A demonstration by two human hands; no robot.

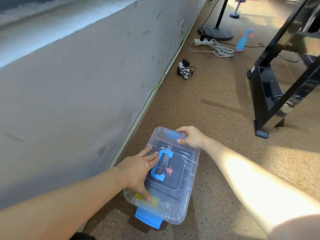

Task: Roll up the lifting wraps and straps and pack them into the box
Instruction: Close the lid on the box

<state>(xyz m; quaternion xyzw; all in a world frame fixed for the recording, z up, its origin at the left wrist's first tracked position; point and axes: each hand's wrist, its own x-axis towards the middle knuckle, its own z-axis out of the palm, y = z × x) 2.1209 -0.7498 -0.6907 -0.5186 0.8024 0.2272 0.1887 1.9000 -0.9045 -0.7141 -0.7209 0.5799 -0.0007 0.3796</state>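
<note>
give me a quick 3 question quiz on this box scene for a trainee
1. True or false: the lid is on the clear box.
2. Fill in: the left hand lies flat on the lid, fingers next to the blue ____.
3. Which of the hands grips the far blue latch? A left hand, B right hand, C neither.

Key: 1 true. 2 handle. 3 B.
</note>
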